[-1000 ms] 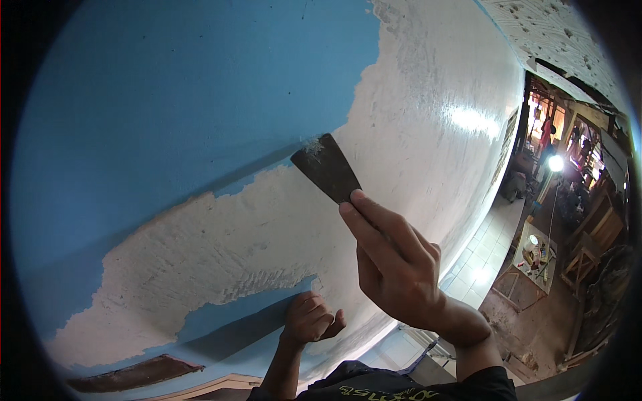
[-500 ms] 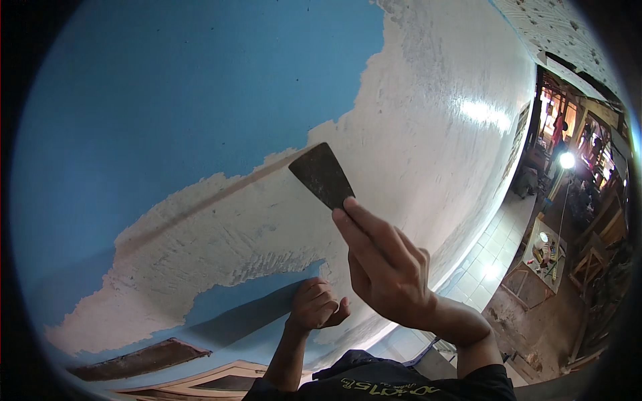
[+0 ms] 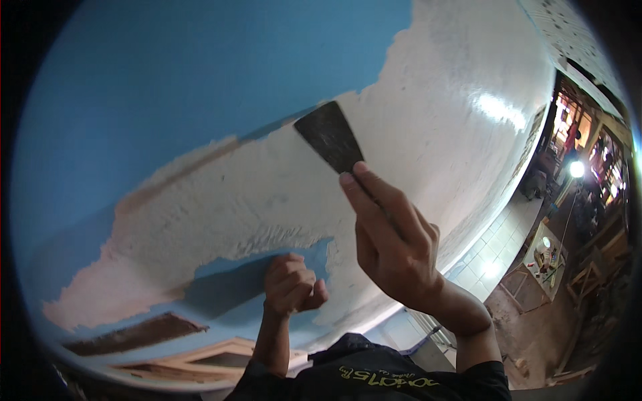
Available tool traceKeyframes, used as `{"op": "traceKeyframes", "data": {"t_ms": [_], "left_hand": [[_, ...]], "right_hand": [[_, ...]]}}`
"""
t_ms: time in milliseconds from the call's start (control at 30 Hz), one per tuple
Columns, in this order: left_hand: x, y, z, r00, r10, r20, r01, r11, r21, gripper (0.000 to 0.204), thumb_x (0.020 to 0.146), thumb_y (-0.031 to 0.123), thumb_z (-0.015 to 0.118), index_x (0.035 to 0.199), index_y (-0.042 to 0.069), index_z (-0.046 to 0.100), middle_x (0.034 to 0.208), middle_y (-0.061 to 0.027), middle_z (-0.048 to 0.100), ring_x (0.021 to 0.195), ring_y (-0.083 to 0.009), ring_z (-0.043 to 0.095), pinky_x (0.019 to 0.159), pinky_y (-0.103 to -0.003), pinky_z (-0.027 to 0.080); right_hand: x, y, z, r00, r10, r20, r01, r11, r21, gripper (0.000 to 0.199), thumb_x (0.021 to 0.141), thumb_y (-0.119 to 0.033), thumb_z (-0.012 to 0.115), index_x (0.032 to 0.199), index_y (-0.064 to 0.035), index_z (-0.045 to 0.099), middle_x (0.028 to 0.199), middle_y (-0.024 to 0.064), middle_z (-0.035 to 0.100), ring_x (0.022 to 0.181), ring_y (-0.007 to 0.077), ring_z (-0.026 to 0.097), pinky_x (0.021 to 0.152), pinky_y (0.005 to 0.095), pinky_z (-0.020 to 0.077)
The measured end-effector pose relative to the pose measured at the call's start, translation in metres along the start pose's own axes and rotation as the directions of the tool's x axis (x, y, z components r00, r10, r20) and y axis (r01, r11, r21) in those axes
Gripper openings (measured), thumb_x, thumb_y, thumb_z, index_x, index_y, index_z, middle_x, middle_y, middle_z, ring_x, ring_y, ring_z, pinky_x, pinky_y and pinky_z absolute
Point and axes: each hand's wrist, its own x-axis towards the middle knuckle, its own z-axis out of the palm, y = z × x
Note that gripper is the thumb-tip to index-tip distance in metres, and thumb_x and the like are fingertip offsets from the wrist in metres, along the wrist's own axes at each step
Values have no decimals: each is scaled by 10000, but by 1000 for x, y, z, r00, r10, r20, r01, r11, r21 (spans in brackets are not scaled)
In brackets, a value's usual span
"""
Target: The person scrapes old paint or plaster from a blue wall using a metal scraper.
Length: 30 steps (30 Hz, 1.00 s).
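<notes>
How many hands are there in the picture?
2: the right hand, holding the scraper, and the left hand, curled up, in front of the lower blue patch. More might be hidden in the dim clutter at right.

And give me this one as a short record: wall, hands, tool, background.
Wall: blue paint and a whitish area, rough in places
Right hand: gripping scraper
Scraper: dark, flared blade, wide edge near the blue-white border
Left hand: curled, nothing visible in it; wall contact unclear
Background: lit lamp, small table bearing assorted items
</notes>
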Motion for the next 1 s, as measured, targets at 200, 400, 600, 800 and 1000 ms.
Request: {"op": "traceKeyframes", "data": {"t_ms": [200, 400, 600, 800, 1000], "left_hand": [[-3, -7, 11, 998, -16, -56, 16, 1000, 3, 323, 770, 88, 737, 584, 108, 473, 629, -40, 542, 664, -236, 615, 691, -382, 570], [8, -9, 45, 952, 12, -307, 9, 998, 67, 376, 774, 100, 752, 553, 126, 450, 581, -18, 497, 633, -224, 600, 644, -362, 563], [0, -5, 45, 917, -50, -396, 93, 991, 92, 371, 748, 110, 751, 528, 131, 453, 573, 4, 487, 636, -199, 630, 653, -334, 602], [6, -3, 57, 849, -19, -528, 48, 998, 41, 436, 782, 122, 748, 475, 146, 439, 510, 11, 464, 523, -176, 521, 617, -335, 548], [4, -14, 40, 924, 102, -368, -93, 995, 42, 350, 779, 101, 754, 524, 138, 517, 553, 0, 475, 521, -148, 521, 621, -329, 581]], "right_hand": [[10, 20, 1, 997, 42, -60, -44, 998, -35, 260, 957, 20, 648, 1194, -45, 732, 1254, 123, 698, 874, 171, 721, 702, 292, 568], [-2, 66, -22, 993, -116, -25, 87, 856, -509, 238, 1022, -156, 643, 1239, -124, 737, 1220, 19, 735, 872, 86, 694, 591, 219, 498], [7, 86, -25, 978, 165, -128, -205, 870, -449, 299, 1012, -329, 666, 1242, -152, 741, 968, 50, 764, 598, 58, 653, 466, 207, 438], [5, 109, -47, 979, 136, -153, -193, 864, -466, 426, 966, -467, 696, 1229, -136, 738, 789, 15, 753, 714, 106, 710, 637, 263, 527], [5, 97, -38, 937, 285, -203, -349, 738, -577, 433, 915, -478, 748, 1147, -112, 759, 837, 39, 784, 707, 126, 734, 622, 252, 572]]}}
